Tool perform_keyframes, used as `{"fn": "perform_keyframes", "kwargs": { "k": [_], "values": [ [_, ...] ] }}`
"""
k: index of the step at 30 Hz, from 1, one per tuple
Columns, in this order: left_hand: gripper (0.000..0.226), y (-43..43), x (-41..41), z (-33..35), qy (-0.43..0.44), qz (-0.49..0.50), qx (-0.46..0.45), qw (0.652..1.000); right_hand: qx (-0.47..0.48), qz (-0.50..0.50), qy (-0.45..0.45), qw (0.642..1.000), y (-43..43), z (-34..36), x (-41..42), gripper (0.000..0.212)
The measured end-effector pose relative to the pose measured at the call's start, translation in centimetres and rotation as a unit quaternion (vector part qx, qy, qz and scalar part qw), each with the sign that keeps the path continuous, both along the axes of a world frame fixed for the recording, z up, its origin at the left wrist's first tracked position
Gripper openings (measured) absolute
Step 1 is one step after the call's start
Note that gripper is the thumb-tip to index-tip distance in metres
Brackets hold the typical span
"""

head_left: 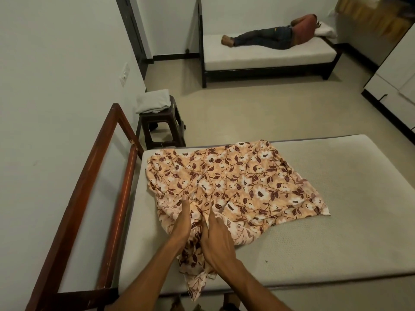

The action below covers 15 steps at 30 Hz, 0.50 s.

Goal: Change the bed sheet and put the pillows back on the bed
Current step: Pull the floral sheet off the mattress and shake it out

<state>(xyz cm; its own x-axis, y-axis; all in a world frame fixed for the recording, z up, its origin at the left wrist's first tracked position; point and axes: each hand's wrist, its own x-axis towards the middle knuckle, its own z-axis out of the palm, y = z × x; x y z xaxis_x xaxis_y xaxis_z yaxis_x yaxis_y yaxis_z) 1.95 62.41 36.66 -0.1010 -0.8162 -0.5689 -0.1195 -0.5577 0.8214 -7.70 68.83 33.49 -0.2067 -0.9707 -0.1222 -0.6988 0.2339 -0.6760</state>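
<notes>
Your two hands meet in the lower middle of the frame, both on the near end of the floral sheet (235, 185), which lies crumpled and half spread across the left and centre of the bare grey mattress (332, 232). The sheet's far edge reaches the mattress's upper edge, and its near end hangs in a narrow bunch over the front edge at the bottom of the frame. Your left hand (182, 221) lies on the cloth with its thumb straight and pointing up the frame; its fingers are lost in the folds, so you cannot tell whether it grips. Your right hand (215, 241) sits just beside it, thumb stretched upward, with its fingers curled down into the gathered cloth and holding it. The fabric puckers into a ridge between the two hands. A reddish wooden bed frame (122, 194) runs along the left side of the mattress, against the wall. In the upper left, past the frame, a dark stool (166, 126) carries a folded white cloth (152, 101). At the top of the frame a second bed (265, 57) stands by the far wall, with a person (269, 37) lying on it.
</notes>
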Motion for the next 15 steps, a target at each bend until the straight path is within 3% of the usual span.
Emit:
{"fn": "perform_keyframes", "kwargs": {
  "k": [4, 7, 10, 11, 13, 15],
  "values": [
    [0.082, 0.4, -0.5, -1.0, 0.001, -0.031, -0.010, 0.999, 0.030, 0.038, 0.007, 0.999, -0.3, 0.0, 0.9, 0.063],
    [0.070, 0.5, -0.7, -1.4, -0.016, -0.092, -0.008, 0.996, 0.016, 0.047, 0.016, 0.999, -0.5, -0.8, 1.2, 0.052],
    [0.093, 0.5, -0.2, -2.2, -0.049, -0.127, -0.015, 0.991, 0.024, 0.052, -0.012, 0.998, -0.6, -1.3, 1.1, 0.060],
    [0.085, 0.4, 0.0, -2.6, -0.056, -0.131, -0.009, 0.990, 0.029, 0.053, -0.014, 0.998, -0.6, -1.5, 1.1, 0.058],
    [0.044, 0.7, 0.2, -1.8, -0.054, -0.106, -0.011, 0.993, 0.035, 0.059, -0.026, 0.997, -0.6, -1.4, 1.1, 0.052],
    [0.031, 0.5, 0.2, -1.7, -0.054, -0.075, -0.020, 0.996, 0.037, 0.077, -0.064, 0.994, -0.7, -1.1, 1.0, 0.067]
  ]
}}
